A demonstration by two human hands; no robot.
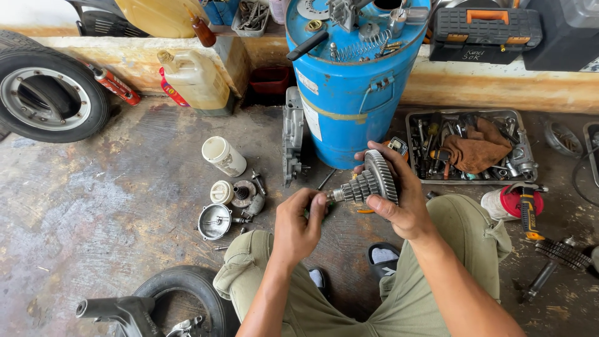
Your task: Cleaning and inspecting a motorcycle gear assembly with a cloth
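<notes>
A metal gear shaft (369, 181) with a large toothed wheel and several smaller gears is held level above my knees. My right hand (399, 196) wraps around the large wheel end. My left hand (301, 223) pinches the thin shaft tip between thumb and fingers. I crouch on the concrete floor in olive trousers, in front of a blue steel drum (351, 81).
A metal tray (415, 146) of tools and a brown rag lies right of the drum. A second gear shaft (558, 257) and a screwdriver (529, 212) lie at right. Small engine parts (219, 218), a white cup (223, 156), a jerrycan (194, 79) and tyres (47, 92) sit left.
</notes>
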